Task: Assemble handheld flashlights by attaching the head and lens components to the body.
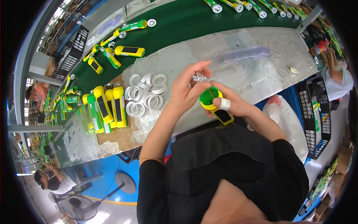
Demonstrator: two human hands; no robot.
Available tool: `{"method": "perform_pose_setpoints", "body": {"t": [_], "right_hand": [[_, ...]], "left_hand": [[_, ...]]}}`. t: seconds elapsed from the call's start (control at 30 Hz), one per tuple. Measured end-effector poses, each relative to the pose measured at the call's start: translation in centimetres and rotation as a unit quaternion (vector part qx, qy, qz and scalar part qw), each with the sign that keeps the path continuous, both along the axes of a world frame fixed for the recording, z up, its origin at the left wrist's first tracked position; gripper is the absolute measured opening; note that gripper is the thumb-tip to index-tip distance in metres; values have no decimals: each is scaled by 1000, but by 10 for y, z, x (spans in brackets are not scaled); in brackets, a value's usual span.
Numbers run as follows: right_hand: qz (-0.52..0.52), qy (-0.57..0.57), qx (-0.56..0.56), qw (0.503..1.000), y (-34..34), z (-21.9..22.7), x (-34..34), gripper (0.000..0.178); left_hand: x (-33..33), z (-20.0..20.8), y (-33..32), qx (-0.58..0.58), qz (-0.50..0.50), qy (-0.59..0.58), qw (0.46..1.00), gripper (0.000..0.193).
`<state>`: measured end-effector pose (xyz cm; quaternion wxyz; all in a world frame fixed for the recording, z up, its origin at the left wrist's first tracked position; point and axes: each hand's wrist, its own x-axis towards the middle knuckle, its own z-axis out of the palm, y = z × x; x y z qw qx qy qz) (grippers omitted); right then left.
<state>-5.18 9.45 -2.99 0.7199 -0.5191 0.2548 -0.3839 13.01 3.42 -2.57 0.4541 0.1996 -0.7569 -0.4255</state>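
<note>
My left hand (183,89) is closed around a shiny clear-silver reflector cup (198,77), just above and left of a flashlight body. That yellow flashlight body (223,116) has a dark panel on its side and a wide open head, green inside. My right hand (235,103) grips it at the head, tilted toward me; a white wrap covers one finger. A thin wire seems to run up from the open head toward the left fingertips. On the bench to the left lies a heap of white rings (158,89), beside a row of yellow and green flashlight bodies (108,106).
A row of clear discs (244,55) lies on the plastic-covered bench (209,48). Beyond it, a green belt (167,31) carries more flashlights (129,51). At right stand a black crate (311,138) and a white sack (289,123). A fan (125,183) and other people are around.
</note>
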Motion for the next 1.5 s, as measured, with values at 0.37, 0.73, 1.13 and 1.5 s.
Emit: {"method": "perform_pose_setpoints", "body": {"t": [0.37, 0.73, 1.13, 1.5], "right_hand": [[-200, 22, -46, 978, 0, -13, -17, 40], [-263, -27, -1, 964, -2, -8, -59, 51], [-200, -31, -8, 979, -16, 1, -37, 54], [-47, -12, -34, 998, -25, -3, 11, 40]], "left_hand": [[-49, 8, -8, -253, -47, -128, 958, 47], [-91, -84, -86, -176, 186, -289, 922, 56], [-42, 1, -19, -129, 74, -53, 987, 37], [-8, -6, 6, -220, 117, -20, 968, 31]]}}
